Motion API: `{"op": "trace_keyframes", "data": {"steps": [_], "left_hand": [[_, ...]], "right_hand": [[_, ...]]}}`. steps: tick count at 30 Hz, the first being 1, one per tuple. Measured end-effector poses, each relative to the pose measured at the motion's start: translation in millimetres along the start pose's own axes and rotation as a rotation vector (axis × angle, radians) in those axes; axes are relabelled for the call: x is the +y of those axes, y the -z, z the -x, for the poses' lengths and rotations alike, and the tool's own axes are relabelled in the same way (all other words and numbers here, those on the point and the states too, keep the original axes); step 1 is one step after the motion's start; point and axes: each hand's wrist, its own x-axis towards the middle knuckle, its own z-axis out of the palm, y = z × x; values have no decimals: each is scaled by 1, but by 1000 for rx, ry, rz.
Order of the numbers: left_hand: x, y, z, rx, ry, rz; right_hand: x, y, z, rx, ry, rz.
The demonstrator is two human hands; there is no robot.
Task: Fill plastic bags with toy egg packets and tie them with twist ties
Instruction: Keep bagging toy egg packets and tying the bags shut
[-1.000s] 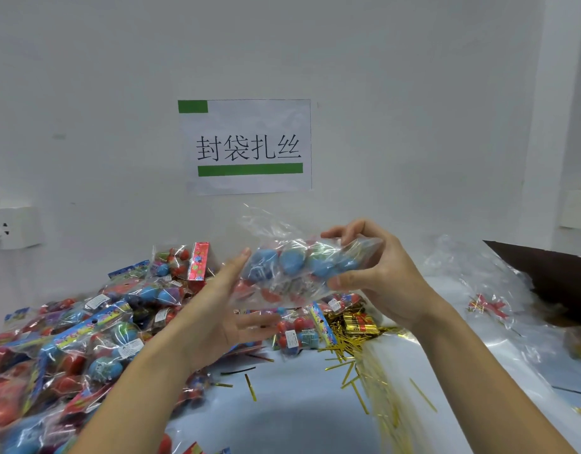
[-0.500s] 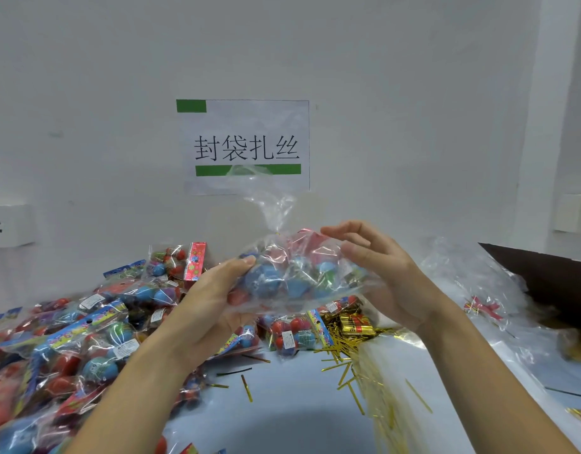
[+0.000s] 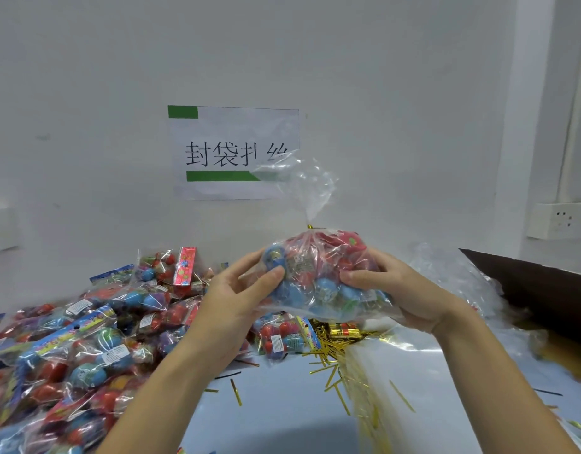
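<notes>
A clear plastic bag (image 3: 318,276) stuffed with red and blue toy egg packets is held upright in the air between both hands. Its neck is gathered and bound by a gold twist tie (image 3: 310,227), with the loose top flaring upward. My left hand (image 3: 240,290) grips the bag's left side, thumb pressed on a blue egg. My right hand (image 3: 404,290) grips the right side from behind and below. A big heap of loose egg packets (image 3: 86,326) lies on the left of the table.
Gold twist ties (image 3: 328,352) lie scattered and piled at the table's middle, beside a stack of clear bags (image 3: 413,371). More crumpled plastic (image 3: 453,273) and a dark cardboard box (image 3: 544,283) sit at the right. A paper sign (image 3: 233,152) hangs on the wall.
The bag has turned from lying sideways to standing upright with its tied neck on top. Both hands shifted right and now clasp its sides.
</notes>
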Motion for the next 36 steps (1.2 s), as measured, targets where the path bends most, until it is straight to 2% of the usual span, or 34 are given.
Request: {"op": "trace_keyframes", "data": {"steps": [6,9,11,13,14,16,17,19,22,26,27,31,36], "left_hand": [[-13,-10,-2,223,5,-209],[-31,-24,1,228,105,-251],[-53,-33,10,105,93,-461],[-81,-46,25,-121,-5,-770],[-94,-55,36,-281,-74,-955],[-119,-75,52,-471,-385,-1204],[-125,-84,58,-542,-416,-1248],[-134,-95,67,-617,-330,-1239],[-139,-101,73,-651,-498,-1271],[-149,-98,79,-613,-340,-1156],[-153,-93,77,-624,-277,-1150],[-164,-77,67,-623,-338,-1240],[-169,-79,69,-579,-262,-1240]], "right_hand": [[1,4,9,93,2,-89],[5,14,17,213,-7,-229],[8,22,25,310,2,-276],[12,31,31,399,19,-292],[13,35,33,448,26,-325],[16,46,37,568,57,-456],[16,52,40,637,87,-532],[17,64,43,764,166,-671],[21,80,47,925,296,-800],[27,93,48,1122,465,-854],[26,95,48,1175,492,-840],[20,104,51,1426,582,-668],[-3,130,70,1751,782,-485]]}}
